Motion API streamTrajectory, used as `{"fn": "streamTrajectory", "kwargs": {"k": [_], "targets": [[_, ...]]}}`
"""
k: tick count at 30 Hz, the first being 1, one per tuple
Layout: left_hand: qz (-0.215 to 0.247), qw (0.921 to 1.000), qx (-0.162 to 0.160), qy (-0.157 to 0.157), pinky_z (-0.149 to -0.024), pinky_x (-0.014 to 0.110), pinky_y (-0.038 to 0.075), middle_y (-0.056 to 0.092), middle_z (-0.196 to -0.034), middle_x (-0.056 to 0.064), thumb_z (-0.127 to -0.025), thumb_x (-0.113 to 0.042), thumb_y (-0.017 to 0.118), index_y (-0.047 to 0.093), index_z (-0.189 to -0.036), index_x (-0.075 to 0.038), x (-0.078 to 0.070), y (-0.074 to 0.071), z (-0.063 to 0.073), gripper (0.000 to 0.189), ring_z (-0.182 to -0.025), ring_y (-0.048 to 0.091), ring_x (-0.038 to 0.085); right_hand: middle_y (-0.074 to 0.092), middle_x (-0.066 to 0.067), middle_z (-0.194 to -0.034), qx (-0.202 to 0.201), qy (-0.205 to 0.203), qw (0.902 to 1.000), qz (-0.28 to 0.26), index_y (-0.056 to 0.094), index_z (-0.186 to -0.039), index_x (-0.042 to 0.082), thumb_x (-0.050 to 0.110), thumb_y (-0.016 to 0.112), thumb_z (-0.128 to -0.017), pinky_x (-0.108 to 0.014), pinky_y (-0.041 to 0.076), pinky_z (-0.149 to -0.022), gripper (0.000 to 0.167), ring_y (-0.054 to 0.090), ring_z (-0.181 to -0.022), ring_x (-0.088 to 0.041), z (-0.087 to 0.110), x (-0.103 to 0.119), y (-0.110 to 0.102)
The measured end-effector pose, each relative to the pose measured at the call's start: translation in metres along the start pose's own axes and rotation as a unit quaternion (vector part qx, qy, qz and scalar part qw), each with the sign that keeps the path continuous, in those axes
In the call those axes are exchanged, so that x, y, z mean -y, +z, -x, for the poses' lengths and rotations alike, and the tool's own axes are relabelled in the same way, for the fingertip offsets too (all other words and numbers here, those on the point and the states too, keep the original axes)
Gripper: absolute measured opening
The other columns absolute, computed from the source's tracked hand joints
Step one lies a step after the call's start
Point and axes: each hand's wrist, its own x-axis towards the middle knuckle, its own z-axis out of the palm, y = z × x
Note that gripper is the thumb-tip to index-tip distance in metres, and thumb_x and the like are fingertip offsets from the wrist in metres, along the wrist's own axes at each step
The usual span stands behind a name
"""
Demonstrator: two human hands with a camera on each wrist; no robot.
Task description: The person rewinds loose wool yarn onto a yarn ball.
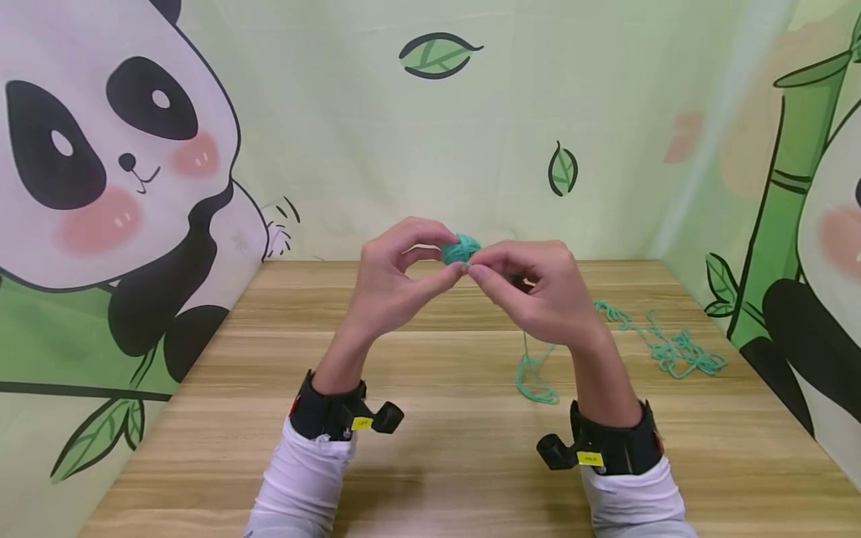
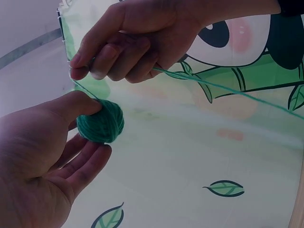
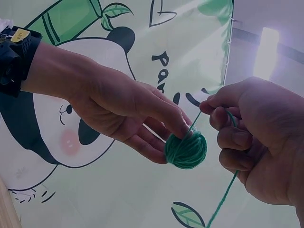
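A small ball of green yarn [image 1: 461, 249] is held up above the table between the thumb and fingers of my left hand [image 1: 403, 280]. In the left wrist view the left thumb presses on the top of the ball [image 2: 107, 123] while the fingers support it from below. My right hand [image 1: 538, 288], close beside it, pinches the yarn strand [image 3: 194, 122] between thumb and forefinger, a short way off the ball. Its other fingers curl round the strand, which runs out of the fist and down toward the table.
Loose green yarn lies in a tangle [image 1: 686, 353] on the right of the wooden table [image 1: 269, 448], and a loop of yarn [image 1: 536, 381] rests below the right hand. Behind stands a cloth backdrop [image 1: 498, 112] printed with pandas and leaves. Each wrist wears a black camera band.
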Motion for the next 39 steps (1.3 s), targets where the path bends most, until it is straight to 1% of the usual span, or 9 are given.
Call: {"fn": "streamTrajectory", "kwargs": {"k": [5, 9, 13, 16, 19, 23, 29, 35, 39], "targets": [[0.015, 0.9997, 0.021, -0.002, -0.097, 0.039, 0.074, 0.076, -0.116, 0.022, -0.090, 0.014, 0.086, 0.076, -0.116, 0.007, 0.001, 0.000, 0.001, 0.029, -0.109, 0.075, 0.017, 0.057, 0.000, -0.064, -0.021, -0.002, 0.9998, 0.006, 0.082, -0.102, -0.005, -0.010, 0.076, -0.098, -0.021, 0.025, -0.046, 0.009, 0.037, -0.052, -0.008, 0.000, -0.001, -0.002], [0.030, 0.9988, 0.039, -0.006, -0.097, 0.038, 0.073, 0.076, -0.116, 0.022, -0.089, 0.015, 0.086, 0.076, -0.116, 0.008, 0.000, 0.000, 0.000, 0.029, -0.107, 0.075, 0.018, 0.062, -0.002, -0.066, -0.034, -0.007, 0.9992, 0.020, 0.082, -0.102, -0.005, -0.008, 0.077, -0.098, -0.021, 0.024, -0.046, 0.008, 0.037, -0.051, -0.007, 0.000, -0.003, -0.004], [0.038, 0.9974, 0.060, -0.010, -0.098, 0.038, 0.073, 0.076, -0.115, 0.022, -0.088, 0.015, 0.086, 0.076, -0.116, 0.008, -0.001, 0.000, 0.001, 0.031, -0.105, 0.076, 0.019, 0.064, -0.005, -0.067, -0.036, -0.012, 0.9988, 0.033, 0.082, -0.103, -0.006, -0.009, 0.077, -0.098, -0.023, 0.024, -0.046, 0.008, 0.037, -0.051, -0.007, 0.000, -0.006, -0.006], [0.047, 0.9960, 0.075, -0.011, -0.099, 0.039, 0.073, 0.076, -0.114, 0.023, -0.087, 0.016, 0.086, 0.076, -0.117, 0.008, -0.001, -0.001, 0.001, 0.033, -0.106, 0.076, 0.019, 0.066, -0.004, -0.068, -0.031, -0.012, 0.9988, 0.037, 0.080, -0.105, -0.006, -0.002, 0.077, -0.102, -0.023, 0.026, -0.046, 0.006, 0.038, -0.052, -0.007, 0.000, -0.008, -0.007], [0.061, 0.9941, 0.089, -0.010, -0.100, 0.039, 0.073, 0.075, -0.115, 0.024, -0.087, 0.018, 0.086, 0.075, -0.117, 0.009, -0.002, -0.001, 0.001, 0.034, -0.108, 0.075, 0.019, 0.066, -0.004, -0.069, -0.030, -0.011, 0.9989, 0.035, 0.079, -0.105, -0.006, 0.001, 0.078, -0.104, -0.023, 0.027, -0.046, 0.008, 0.039, -0.052, -0.007, 0.000, -0.011, -0.008], [0.081, 0.9913, 0.104, -0.006, -0.099, 0.039, 0.073, 0.074, -0.115, 0.027, -0.086, 0.020, 0.084, 0.074, -0.117, 0.011, -0.003, -0.001, 0.001, 0.034, -0.109, 0.074, 0.018, 0.067, -0.005, -0.069, -0.035, -0.004, 0.9991, 0.025, 0.078, -0.105, -0.007, -0.004, 0.078, -0.101, -0.024, 0.027, -0.045, 0.004, 0.039, -0.051, -0.007, 0.000, -0.013, -0.008], [0.097, 0.9889, 0.113, -0.002, -0.099, 0.038, 0.073, 0.073, -0.116, 0.030, -0.086, 0.023, 0.082, 0.073, -0.118, 0.013, -0.007, -0.001, 0.001, 0.035, -0.111, 0.074, 0.017, 0.068, -0.006, -0.069, -0.030, 0.006, 0.9994, 0.016, 0.077, -0.105, -0.008, -0.007, 0.076, -0.101, -0.023, 0.030, -0.046, 0.004, 0.042, -0.051, -0.007, -0.001, -0.016, -0.007], [0.109, 0.9867, 0.120, 0.000, -0.100, 0.038, 0.073, 0.071, -0.117, 0.032, -0.085, 0.025, 0.081, 0.072, -0.117, 0.013, -0.010, -0.002, 0.001, 0.035, -0.113, 0.073, 0.016, 0.061, -0.005, -0.065, -0.033, 0.023, 0.9992, 0.005, 0.078, -0.103, -0.008, -0.007, 0.075, -0.102, -0.022, 0.030, -0.047, 0.003, 0.040, -0.051, -0.007, 0.000, -0.019, -0.006], [0.115, 0.9859, 0.122, 0.002, -0.100, 0.038, 0.073, 0.071, -0.117, 0.032, -0.085, 0.026, 0.081, 0.072, -0.117, 0.014, -0.010, -0.002, 0.002, 0.036, -0.114, 0.073, 0.016, 0.059, -0.003, -0.065, -0.030, 0.040, 0.9988, -0.001, 0.079, -0.103, -0.006, -0.014, 0.073, -0.099, -0.024, 0.030, -0.046, 0.011, 0.039, -0.051, -0.008, 0.000, -0.020, -0.005]]}}
